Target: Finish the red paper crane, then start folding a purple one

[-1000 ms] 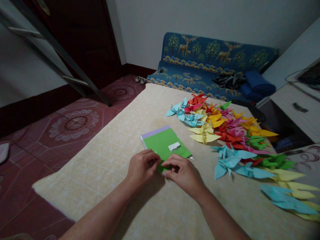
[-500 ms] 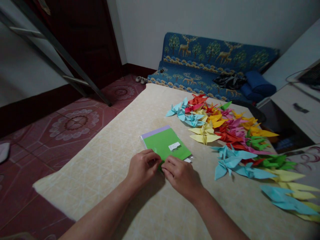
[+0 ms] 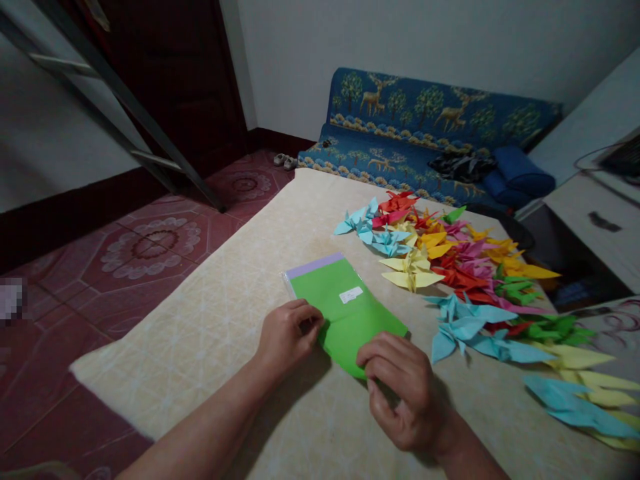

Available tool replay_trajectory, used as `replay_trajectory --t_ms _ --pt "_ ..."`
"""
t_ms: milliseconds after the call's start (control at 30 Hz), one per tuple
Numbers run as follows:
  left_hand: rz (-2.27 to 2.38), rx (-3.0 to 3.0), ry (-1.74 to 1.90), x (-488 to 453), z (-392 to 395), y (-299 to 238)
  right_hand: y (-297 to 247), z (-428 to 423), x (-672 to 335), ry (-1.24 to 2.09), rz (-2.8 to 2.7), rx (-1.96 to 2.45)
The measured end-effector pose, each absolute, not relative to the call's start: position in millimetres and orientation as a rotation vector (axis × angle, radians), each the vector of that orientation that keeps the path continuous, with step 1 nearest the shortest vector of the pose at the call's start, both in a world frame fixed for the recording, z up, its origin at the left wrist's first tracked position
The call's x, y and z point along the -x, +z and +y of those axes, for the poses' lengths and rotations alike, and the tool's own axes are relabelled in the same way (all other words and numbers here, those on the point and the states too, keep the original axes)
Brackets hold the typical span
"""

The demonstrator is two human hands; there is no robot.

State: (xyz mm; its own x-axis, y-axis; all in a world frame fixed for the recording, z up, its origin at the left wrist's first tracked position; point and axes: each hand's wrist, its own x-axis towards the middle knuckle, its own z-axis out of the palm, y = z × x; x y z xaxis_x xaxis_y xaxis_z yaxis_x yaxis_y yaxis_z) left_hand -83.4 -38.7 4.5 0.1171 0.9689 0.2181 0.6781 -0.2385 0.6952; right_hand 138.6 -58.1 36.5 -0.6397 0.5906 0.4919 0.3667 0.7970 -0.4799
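A clear-sleeved packet of origami paper [image 3: 315, 265] lies on the table, green on top with a lilac strip at its far edge and a white label. A sheet of green paper [image 3: 345, 343] sticks out of its near end, bowed upward. My right hand [image 3: 405, 390] pinches this sheet at its near edge, thumb below and fingers above. At the packet's near left corner, my left hand [image 3: 293, 337] is closed in a pinch; its fingertips hide exactly what lies between them.
Many folded paper cranes [image 3: 470, 267] in several colours cover the table's right side. A cream patterned cloth [image 3: 200, 333] covers the table. Beyond it stands a blue sofa [image 3: 385, 153], with a ladder [image 3: 120, 100] at the left and a white cabinet [image 3: 595, 220] at the right.
My right hand has moved right and toward me, drawing the green sheet partly out of the packet. My left hand has stayed at the packet's corner.
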Motion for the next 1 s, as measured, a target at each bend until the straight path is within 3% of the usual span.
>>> replay_trajectory --t_ms 433,667,1000 --pt "1.745 -2.029 0.912 92 -35 8 56 -91 -173 0.902 -2.615 1.176" --pt "1.705 -2.037 0.928 89 -36 7 29 -33 -121 0.373 -2.539 1.006" --pt "1.687 -2.041 0.866 90 -35 8 21 -4 -107 0.227 -2.709 0.895"
